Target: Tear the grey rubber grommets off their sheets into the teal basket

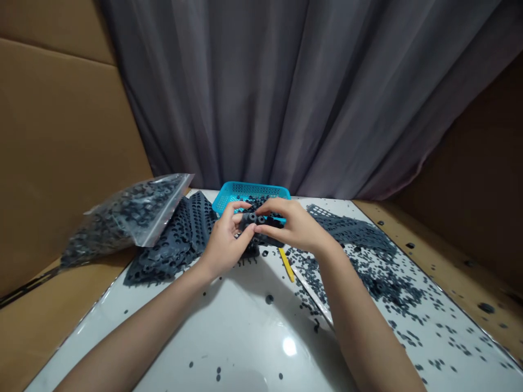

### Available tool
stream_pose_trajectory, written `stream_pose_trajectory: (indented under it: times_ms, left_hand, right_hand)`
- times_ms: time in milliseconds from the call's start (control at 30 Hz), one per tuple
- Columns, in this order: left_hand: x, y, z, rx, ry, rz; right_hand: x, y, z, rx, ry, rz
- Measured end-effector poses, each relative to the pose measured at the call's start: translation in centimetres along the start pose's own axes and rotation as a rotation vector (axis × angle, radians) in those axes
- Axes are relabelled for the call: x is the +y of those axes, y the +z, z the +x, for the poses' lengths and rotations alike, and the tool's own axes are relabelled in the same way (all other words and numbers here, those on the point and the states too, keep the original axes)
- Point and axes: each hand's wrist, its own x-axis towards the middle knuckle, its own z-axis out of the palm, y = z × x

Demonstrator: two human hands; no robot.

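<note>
My left hand (227,239) and my right hand (297,224) come together over the table, in front of the basket. Between their fingertips is a dark grey rubbery piece with round, ring-like knobs (254,219). The left fingers and thumb close on it from the left. From the right, my other thumb and fingers pinch it near the knobs. Its far end runs behind the right fingers, so its full shape is hidden. Just behind it stands a blue plastic basket (220,197) with small dark pieces in it.
At left, a zip bag (126,212) full of dark pieces leans by perforated dark sheets (180,239). More perforated sheets (351,231) lie at right. Small dark bits (379,288) litter the white table (245,326). A yellow strip (286,265) and a pale metal strip (312,296) lie near my right forearm.
</note>
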Motion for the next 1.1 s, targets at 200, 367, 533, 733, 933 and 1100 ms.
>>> stream_pose_trajectory:
  times_ms: [200, 367, 533, 733, 933, 1100]
  left_hand:
    - [0.4, -1.1, 0.4, -0.008, -0.054, 0.098]
    - [0.9, -1.1, 0.3, 0.081, -0.147, 0.139]
    - [1.3, -1.0, 0.2, -0.004, -0.077, 0.177]
    - [1.0, -1.6, 0.3, -0.041, 0.149, 0.316]
    - [0.9, -0.8, 0.3, -0.028, -0.097, -0.267]
    - [0.9, 0.3, 0.4, 0.151, -0.236, -0.586]
  right_hand:
    - [-1.1, 0.7, -0.1, 0.032, -0.012, -0.182]
    - [-1.5, 0.9, -0.1, 0.131, -0.040, -0.180]
    - [-1.9, 1.4, -0.1, 0.153, -0.081, -0.141]
    - [-2.7, 1.0, -0.5, -0.031, -0.015, -0.131]
    - [-2.2, 3.1, -0.2, -0.077, 0.114, 0.547]
    - [-1.4, 5.7, 0.3, 0.152, 0.294, 1.068]
